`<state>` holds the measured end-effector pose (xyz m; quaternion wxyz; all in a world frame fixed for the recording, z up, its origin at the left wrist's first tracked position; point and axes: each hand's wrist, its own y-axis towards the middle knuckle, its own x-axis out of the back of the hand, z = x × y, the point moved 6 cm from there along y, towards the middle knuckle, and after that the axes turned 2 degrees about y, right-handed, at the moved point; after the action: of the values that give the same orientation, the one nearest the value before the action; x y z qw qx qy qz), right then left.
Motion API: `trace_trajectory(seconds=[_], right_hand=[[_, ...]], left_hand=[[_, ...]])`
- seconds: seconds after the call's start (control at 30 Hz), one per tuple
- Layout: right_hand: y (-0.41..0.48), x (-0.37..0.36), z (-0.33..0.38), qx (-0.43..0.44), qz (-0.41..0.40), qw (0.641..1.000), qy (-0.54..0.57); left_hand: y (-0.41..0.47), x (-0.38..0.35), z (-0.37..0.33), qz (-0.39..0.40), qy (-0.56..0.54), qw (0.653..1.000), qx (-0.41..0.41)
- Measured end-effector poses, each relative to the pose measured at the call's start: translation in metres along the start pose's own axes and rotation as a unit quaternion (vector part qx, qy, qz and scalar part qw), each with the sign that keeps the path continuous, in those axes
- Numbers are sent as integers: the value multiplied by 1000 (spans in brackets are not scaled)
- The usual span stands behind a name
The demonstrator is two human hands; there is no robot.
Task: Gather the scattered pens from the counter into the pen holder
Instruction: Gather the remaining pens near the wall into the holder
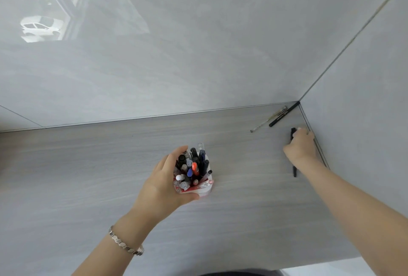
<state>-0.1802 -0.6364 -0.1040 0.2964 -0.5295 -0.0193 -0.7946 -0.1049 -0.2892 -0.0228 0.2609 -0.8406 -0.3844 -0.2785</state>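
Note:
A red and white pen holder [204,189] stands mid-counter, packed with several pens, caps up. My left hand [163,184] wraps around its left side, thumb under the near rim. My right hand [301,145] is at the far right by the side wall, fingers closed over a black pen [294,171] lying on the counter; the pen's ends stick out above and below the hand. Beyond it, in the corner, lie a black marker [283,114] and a clear pen [268,119], side by side and slanted.
The grey wood-grain counter [88,176] meets a glossy back wall [176,55] and a right side wall [364,77]. The counter's near edge runs along the bottom right. A metal bracelet [125,243] is on my left wrist.

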Motion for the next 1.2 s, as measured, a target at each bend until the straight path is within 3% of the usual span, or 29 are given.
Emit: trace_trajectory(seconds=[0.13, 0.2, 0.3, 0.4, 0.6, 0.7, 0.87, 0.93, 1.07, 1.2], right_hand=[[-31, 4, -17, -54, 13, 982, 180], [-56, 8, -6, -77, 69, 938, 332], [-102, 22, 35, -22, 157, 851, 501], [-144, 32, 70, -2, 191, 781, 595], [-184, 25, 114, 21, 192, 729, 657], [-195, 16, 125, 67, 197, 750, 627], [-198, 8, 124, 162, 119, 872, 446], [-203, 3, 124, 203, 114, 905, 356], [-207, -24, 120, 252, 136, 938, 198], [-198, -18, 116, 225, 179, 937, 198]], left_hand=[[-1, 0, -1, 3, -2, 1000, -1], [-1, 0, -1, 3, 2, 1000, -2], [-1, 1, -1, 1, 2, 1000, -2], [-2, 0, -3, 4, 17, 1000, -1], [-2, 0, 0, 7, 16, 1000, 2], [-3, 0, 0, 6, 10, 1000, 3], [-3, 0, -1, 1, -2, 1000, 3], [-4, 0, -1, 0, -4, 1000, 0], [-3, -1, -2, 2, -4, 1000, -9], [-4, 0, -5, 5, 25, 1000, -13]])
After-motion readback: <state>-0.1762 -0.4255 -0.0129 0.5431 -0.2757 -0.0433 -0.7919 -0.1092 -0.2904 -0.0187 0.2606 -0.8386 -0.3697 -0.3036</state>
